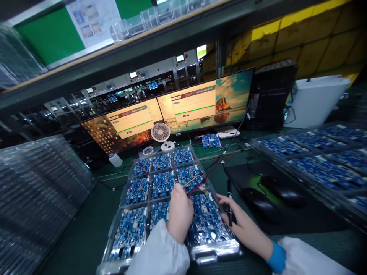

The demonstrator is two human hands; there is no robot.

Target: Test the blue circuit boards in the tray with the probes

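A clear plastic tray (104, 258) holds rows of blue circuit boards (130, 229). My left hand (180, 212) is closed over the middle of the tray, its knuckles toward the camera. Whatever its fingers pinch is hidden. A yellow wire and a red wire (196, 188) run just beyond it, across the boards. At the tray's right edge is my right hand (245, 227), its thumb and fingers curled around a black pen-like tool (229, 204). The tool stands nearly upright, and the fingertips are close to the tray's side.
Two monitors (195, 109) stand behind a small white fan (160, 132) and a tape roll (148, 151). On the right, two black mice (259, 204) lie on a mouse pad (301, 225) beside another board tray (323, 187). Stacked clear trays (43, 191) rise at left.
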